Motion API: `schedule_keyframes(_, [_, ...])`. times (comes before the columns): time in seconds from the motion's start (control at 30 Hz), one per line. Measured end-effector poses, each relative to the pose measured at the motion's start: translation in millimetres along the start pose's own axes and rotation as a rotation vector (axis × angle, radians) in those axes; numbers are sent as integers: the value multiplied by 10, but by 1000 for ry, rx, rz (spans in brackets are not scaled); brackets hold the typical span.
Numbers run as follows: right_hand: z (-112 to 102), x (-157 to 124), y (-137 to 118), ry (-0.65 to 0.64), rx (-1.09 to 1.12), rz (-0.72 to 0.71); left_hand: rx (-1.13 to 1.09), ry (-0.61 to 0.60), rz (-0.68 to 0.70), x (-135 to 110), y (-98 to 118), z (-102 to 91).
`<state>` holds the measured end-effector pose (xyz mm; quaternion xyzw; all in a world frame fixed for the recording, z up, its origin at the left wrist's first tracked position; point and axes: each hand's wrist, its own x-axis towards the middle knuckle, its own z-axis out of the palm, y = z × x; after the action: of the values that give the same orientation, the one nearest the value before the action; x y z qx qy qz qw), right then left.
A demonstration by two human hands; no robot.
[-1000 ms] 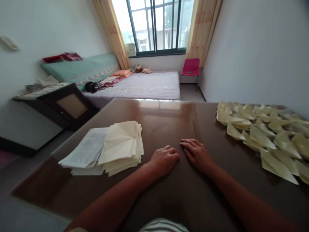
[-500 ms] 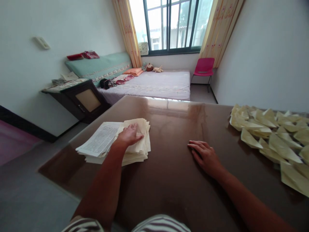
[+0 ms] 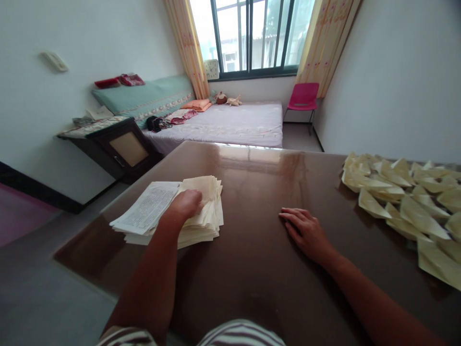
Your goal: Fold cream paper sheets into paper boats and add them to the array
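The fingers of the left hand (image 3: 188,203) are curled down onto the top of a thick stack of cream-coloured rectangular paper sheets (image 3: 209,214); whether they pinch a sheet I cannot tell, since the back of the hand hides the tips; the fingers of the right hand (image 3: 301,228) lie loosely extended and grasp nothing, resting on the brown glossy table (image 3: 245,274), well apart from the stack.

There is one cream stack, directly under the left fingers; its sheets are too many to count, its edges uneven and fanned, its corners jutting out on the right side; one pile of white printed paper sheets (image 3: 142,209), covered in lines of dark text, lies against its left side, partly overlapped by it.

Farther out, at the table's right side, sits one cluster of pale cream folded-paper shapes with pointed ends (image 3: 405,197); more than ten show, though they overlap too closely for an exact count; beyond the table stand one bed with a pale lilac sheet (image 3: 248,122), two small stuffed toys (image 3: 235,100) on it, and one bright pink chair with thin metal legs (image 3: 303,97).
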<state>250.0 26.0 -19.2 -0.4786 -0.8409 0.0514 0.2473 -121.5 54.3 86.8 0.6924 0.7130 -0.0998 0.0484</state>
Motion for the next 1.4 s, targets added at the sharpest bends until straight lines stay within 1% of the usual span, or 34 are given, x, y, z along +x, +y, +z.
schedule_keyframes(0.07, [-5,5,1,-2,6,2,21,39,-26,-49,85,-64])
schedule_keyframes(0.13, [-10,8,2,3,18,2,29,114,-28,-113,215,-133])
schedule_keyframes(0.17, [-12,8,2,6,27,1,17,174,-6,-145,299,-157])
schedule_keyframes(0.2, [-14,7,0,10,42,3,-54,282,97,-175,397,-165])
schedule_keyframes(0.23, [-17,6,-3,13,63,13,-157,379,238,-199,505,-154])
schedule_keyframes(0.3, [-26,3,-18,28,128,66,-367,497,522,-224,738,-67])
schedule_keyframes(0.33, [-32,3,-27,42,178,105,-450,514,651,-223,854,4])
schedule_keyframes(0.4, [-49,11,-42,101,311,182,-561,499,830,-196,1058,179])
schedule_keyframes(0.47, [-74,27,-40,163,468,211,-594,452,914,-141,1203,355])
schedule_keyframes(0.5, [-91,36,-29,183,529,216,-593,419,935,-109,1250,429])
schedule_keyframes(0.57, [-133,52,11,187,612,220,-613,395,943,-50,1303,533])
schedule_keyframes(0.63, [-185,61,60,165,635,203,-617,398,921,-15,1318,578])
schedule_keyframes(0.8, [-338,70,90,145,584,45,-447,414,804,-43,1312,590])
schedule_keyframes(0.87, [-386,73,63,98,573,1,-406,385,823,-60,1312,618])
schedule_keyframes(0.97, [-411,67,44,-2,580,-36,-426,316,885,-79,1322,670])
schedule_keyframes(1.03, [-396,50,63,-66,605,8,-452,298,903,-97,1334,682])
schedule_keyframes(1.13, [-338,15,114,-170,643,138,-482,288,877,-133,1352,656])
schedule_keyframes(1.2, [-286,5,136,-192,639,211,-523,254,785,-147,1359,631])
schedule_keyframes(1.27, [-229,15,134,-145,601,272,-610,215,623,-143,1363,621])
schedule_keyframes(1.33, [-172,45,109,-73,501,319,-716,180,488,-126,1367,629])
schedule_keyframes(1.4, [-120,83,74,-3,353,351,-784,164,448,-110,1373,651])
